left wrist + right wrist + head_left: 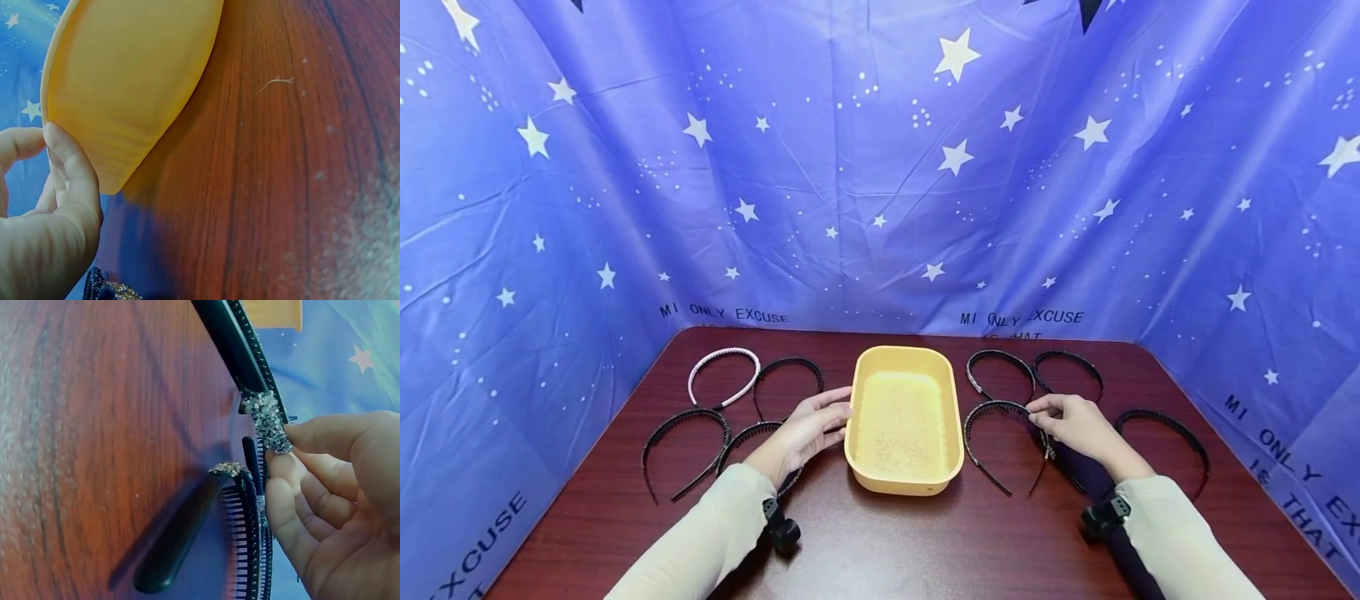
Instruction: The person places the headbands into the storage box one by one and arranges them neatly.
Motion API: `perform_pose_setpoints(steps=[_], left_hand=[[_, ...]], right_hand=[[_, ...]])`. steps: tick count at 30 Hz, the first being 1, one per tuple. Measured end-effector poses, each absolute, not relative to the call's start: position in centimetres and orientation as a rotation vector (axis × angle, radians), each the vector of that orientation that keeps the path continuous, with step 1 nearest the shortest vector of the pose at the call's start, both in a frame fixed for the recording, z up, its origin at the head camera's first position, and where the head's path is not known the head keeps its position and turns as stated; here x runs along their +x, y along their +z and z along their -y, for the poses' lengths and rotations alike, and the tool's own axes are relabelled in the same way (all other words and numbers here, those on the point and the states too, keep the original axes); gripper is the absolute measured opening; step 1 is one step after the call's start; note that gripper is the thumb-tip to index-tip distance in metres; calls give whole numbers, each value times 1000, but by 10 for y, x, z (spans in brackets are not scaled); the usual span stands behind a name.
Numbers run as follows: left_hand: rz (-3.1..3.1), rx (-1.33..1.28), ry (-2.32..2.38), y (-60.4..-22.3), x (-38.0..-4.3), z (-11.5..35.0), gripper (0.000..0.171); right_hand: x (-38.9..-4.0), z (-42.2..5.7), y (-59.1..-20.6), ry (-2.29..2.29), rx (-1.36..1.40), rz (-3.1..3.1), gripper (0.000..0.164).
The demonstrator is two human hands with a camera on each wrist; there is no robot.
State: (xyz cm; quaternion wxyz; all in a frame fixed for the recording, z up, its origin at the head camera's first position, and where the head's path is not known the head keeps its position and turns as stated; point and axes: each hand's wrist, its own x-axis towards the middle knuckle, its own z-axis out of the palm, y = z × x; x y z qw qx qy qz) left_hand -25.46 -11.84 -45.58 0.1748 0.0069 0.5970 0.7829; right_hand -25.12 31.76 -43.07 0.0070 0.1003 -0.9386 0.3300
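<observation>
Our right hand (1078,427) is holding the nearer claim on the band (269,422), which is sitting between thumb and fingertips to the right of the bin (904,400). From that hand, the bin is lying to the left and just beside the bands, with its long axis running away from us across the worktop (880,550). Seen from our head, the bands by the right hand are arching away from us, their free ends pointing back toward our side.

With the right hand we are pinching the band at a glittered stretch close to one black tip; thumb and finger are closing on it, leaving no gap. Other bands are crowding and overlapping there, so we are not telling for certain whether this one is resting on the worktop or hanging clear.

Our left hand (805,435) is touching the bin's left side: thumb and forefinger are meeting at the rim in a light pinch, the other fingers lying loosely bent alongside, beside the left group of bands.
</observation>
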Motion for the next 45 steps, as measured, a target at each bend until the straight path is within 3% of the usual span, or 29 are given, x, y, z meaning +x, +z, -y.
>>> perform_pose_setpoints(steps=[45], left_hand=[[-1630, 61, 2280, -458, -253, 115, 55]], right_hand=[[-261, -305, -381, 1124, 399, 2851, 27]])
